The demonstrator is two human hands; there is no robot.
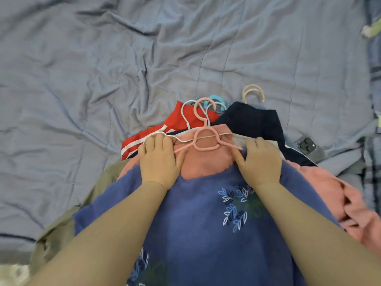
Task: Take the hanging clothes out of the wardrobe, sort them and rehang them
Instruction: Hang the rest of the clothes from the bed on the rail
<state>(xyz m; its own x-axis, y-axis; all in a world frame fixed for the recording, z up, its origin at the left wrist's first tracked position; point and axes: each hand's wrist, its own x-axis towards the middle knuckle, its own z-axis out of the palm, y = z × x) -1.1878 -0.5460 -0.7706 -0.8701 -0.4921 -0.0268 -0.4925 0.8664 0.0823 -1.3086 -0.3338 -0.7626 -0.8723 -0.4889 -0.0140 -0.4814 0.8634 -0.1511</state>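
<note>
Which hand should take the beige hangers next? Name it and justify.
Right, probably. The right hand rests on the blue top on the side where the beige hangers lie, beyond the navy garment. The left hand sits across the pile, beside the red garment.

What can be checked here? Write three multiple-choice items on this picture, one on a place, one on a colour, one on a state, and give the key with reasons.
1. The phone lies:
A. on the bedspread, right of the pile
B. under the pile
C. in a hand

2. The topmost hanger is:
A. white
B. blue
C. pink

3. The pile is:
A. hung on a rail
B. lying flat, with hanger hooks sticking out
C. folded in a box

Key:
1 A: the phone sits on bare bedspread beside the pile's right edge.
2 C: the pink hanger lies over all the others.
3 B: the pile is spread on the bedspread, with hooks showing at its far end.
</note>
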